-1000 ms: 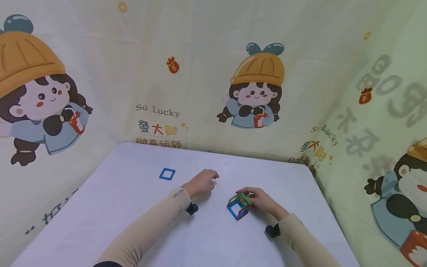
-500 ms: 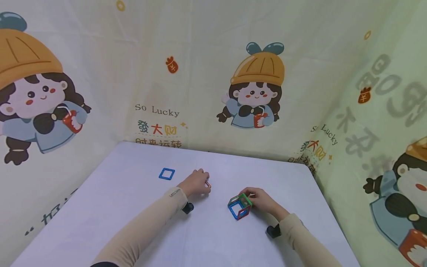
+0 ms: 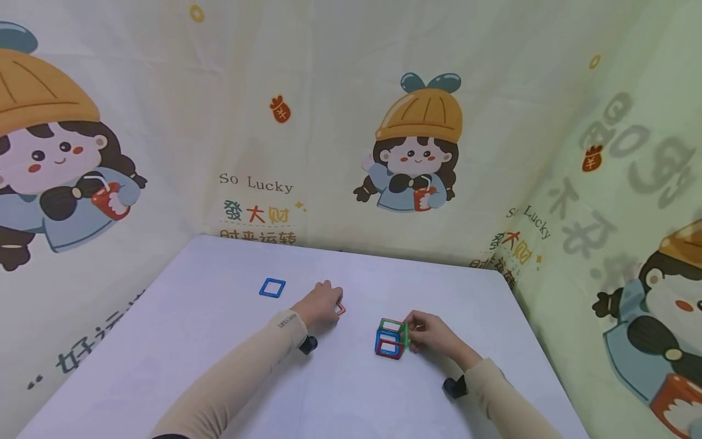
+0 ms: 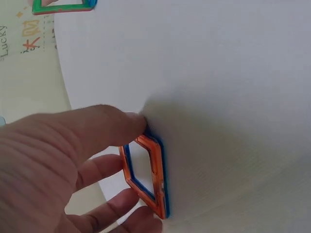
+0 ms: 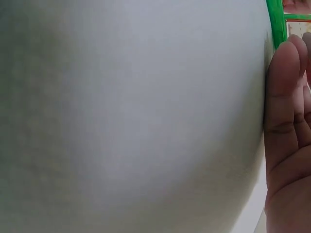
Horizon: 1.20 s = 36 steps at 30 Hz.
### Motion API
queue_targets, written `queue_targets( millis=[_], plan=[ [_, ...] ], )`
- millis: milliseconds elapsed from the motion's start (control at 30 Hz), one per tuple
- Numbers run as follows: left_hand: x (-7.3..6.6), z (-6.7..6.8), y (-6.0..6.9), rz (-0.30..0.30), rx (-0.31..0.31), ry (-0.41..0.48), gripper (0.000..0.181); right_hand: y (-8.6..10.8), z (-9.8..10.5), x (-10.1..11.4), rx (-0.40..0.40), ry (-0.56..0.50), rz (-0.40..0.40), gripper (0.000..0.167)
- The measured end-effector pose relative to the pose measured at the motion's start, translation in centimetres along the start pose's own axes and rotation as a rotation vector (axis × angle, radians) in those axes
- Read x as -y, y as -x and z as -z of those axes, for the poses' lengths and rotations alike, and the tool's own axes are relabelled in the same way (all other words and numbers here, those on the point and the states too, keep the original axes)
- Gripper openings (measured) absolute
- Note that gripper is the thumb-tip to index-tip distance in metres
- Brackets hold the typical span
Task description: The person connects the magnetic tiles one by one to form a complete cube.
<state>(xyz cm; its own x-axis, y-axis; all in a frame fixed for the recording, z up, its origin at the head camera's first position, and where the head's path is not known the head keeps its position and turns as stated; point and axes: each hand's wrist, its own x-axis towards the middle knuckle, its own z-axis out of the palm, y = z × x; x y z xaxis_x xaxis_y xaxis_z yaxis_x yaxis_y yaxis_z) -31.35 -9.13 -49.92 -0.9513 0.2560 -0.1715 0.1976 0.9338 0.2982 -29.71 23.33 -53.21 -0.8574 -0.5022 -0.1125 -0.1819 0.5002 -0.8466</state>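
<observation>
My left hand (image 3: 320, 303) pinches an orange square magnetic tile (image 4: 158, 179) between thumb and fingers, close to the table. A blue edge (image 4: 164, 179) lies flat along the orange frame; whether it is a second tile I cannot tell. To the right stands a box-like build of open-frame magnetic tiles, with a red tile (image 3: 389, 357) in front, blue beside it and green at the back. My right hand (image 3: 433, 332) holds its green right-hand tile (image 3: 406, 335) by the side. That green frame (image 5: 277, 22) shows only at the corner of the right wrist view.
A loose blue square tile (image 3: 262, 288) lies on the white table (image 3: 230, 262), left of and beyond my left hand. Printed cloth (image 3: 329, 152) hangs behind the table and along its sides.
My left hand has drawn back leftward, and an orange tile has come into view in it. The tile build has turned under my right hand, its red side now facing me.
</observation>
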Motion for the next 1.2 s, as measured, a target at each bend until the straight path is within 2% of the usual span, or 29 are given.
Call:
queue_targets(
  millis=[133,367,500,633,767,900,1033,1200],
  plan=[
    [-0.1,-0.3,0.0,0.030,-0.008,-0.003,0.033,0.1,0.0,-0.3,0.007,0.021,-0.004,0.011],
    [0.0,-1.1,0.2,0.079,-0.052,0.004,0.064,0.3,-0.2,-0.3,0.011,0.026,-0.015,0.011],
    [0.0,-1.3,0.2,0.077,-0.058,0.003,0.059,0.4,-0.2,-0.2,0.012,0.028,-0.020,0.013],
    [-0.1,-1.1,0.3,0.062,-0.056,0.021,0.057,0.4,-0.1,-0.3,0.021,0.032,-0.029,0.016],
    [-0.3,-1.2,0.3,0.045,-0.040,0.064,0.063,0.5,0.2,-0.2,0.033,0.025,-0.039,0.020],
    [-0.5,-1.1,0.3,-0.011,-0.062,0.089,0.069,0.6,0.4,0.0,0.046,0.029,-0.041,0.025],
    [-0.8,-0.8,0.2,-0.063,-0.097,0.116,0.068,0.6,0.4,0.0,0.045,0.058,-0.041,0.024],
    [-1.0,-0.4,0.3,-0.105,-0.097,0.183,0.064,0.3,0.2,0.0,0.059,0.050,-0.031,0.030]
  ],
)
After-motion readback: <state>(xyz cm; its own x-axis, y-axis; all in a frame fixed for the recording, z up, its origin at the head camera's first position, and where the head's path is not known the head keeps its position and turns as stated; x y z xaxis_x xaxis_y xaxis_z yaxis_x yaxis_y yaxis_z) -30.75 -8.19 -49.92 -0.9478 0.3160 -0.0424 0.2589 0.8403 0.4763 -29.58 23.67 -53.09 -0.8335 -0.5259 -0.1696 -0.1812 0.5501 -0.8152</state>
